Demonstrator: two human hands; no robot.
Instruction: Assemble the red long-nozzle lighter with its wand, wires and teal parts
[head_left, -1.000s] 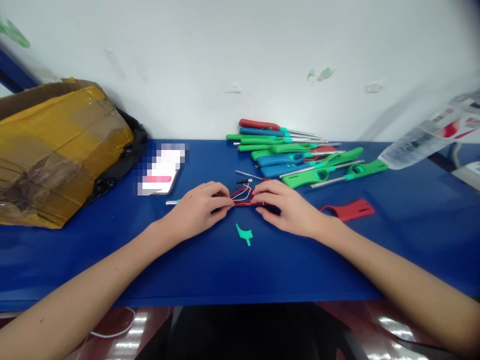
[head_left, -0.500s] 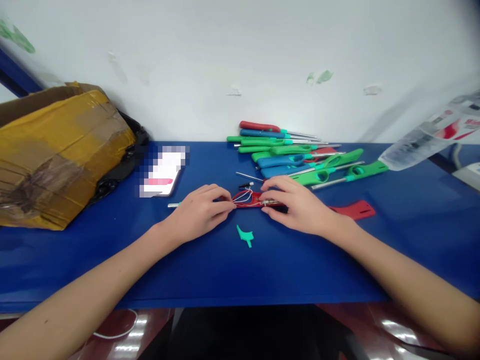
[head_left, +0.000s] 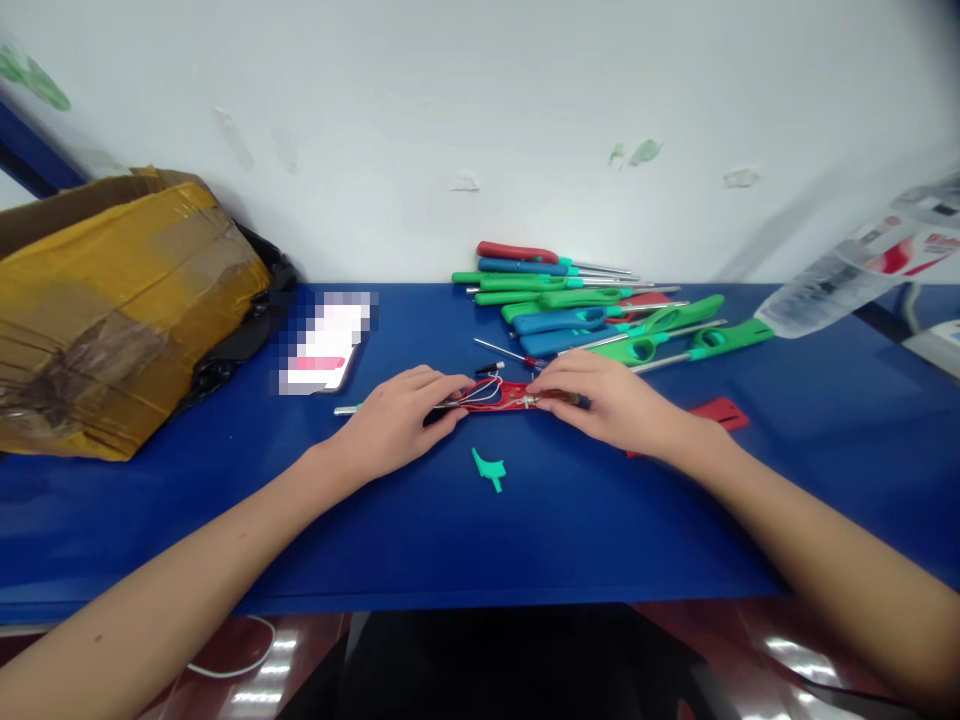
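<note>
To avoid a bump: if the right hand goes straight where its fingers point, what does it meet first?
Probably the left hand, just past the wired red shell that both hands touch.

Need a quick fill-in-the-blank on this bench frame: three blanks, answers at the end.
1. The left hand and right hand both hold an open lighter shell coloured ____.
2. The thin wires looping out of that shell are ____.
3. The cardboard box sits at the ____ end of the table.
Missing words: red; white; left.
</note>
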